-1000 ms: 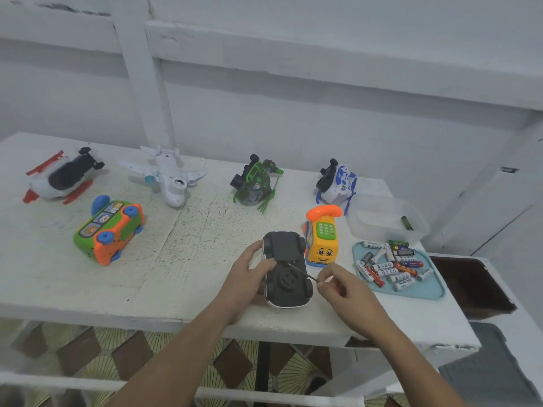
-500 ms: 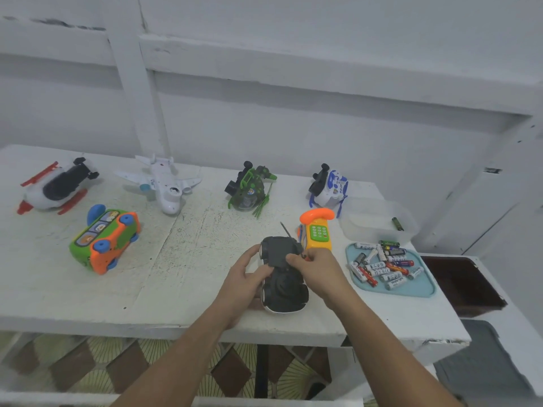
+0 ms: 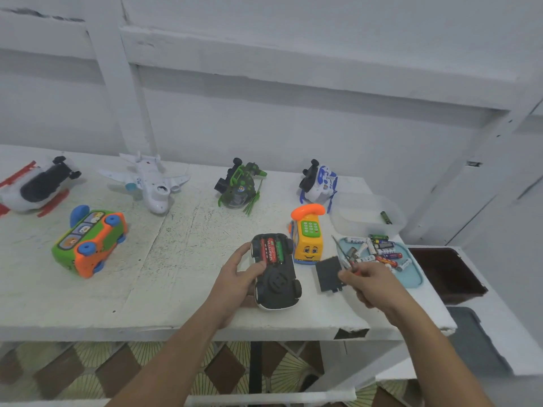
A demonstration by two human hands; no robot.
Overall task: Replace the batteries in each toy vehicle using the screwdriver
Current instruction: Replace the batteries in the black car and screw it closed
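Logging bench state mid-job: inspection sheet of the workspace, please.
Surface: white table, paint worn, front edge chipped.
Job's things: car upside down, bay open, batteries inside; cover off, right of it; spare cells on tray; one cell in tub.
Clutter: phone toy beside the car; five other toys farther back.
Hands: left hand grips the car; right hand holds the screwdriver by the cover.
Cables: nothing seen.
Surroundings: white wall behind, tiled floor below.

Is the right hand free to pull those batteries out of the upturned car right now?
Probably not yet: the batteries lie uncovered, but the right hand holds the black cover and the screwdriver.
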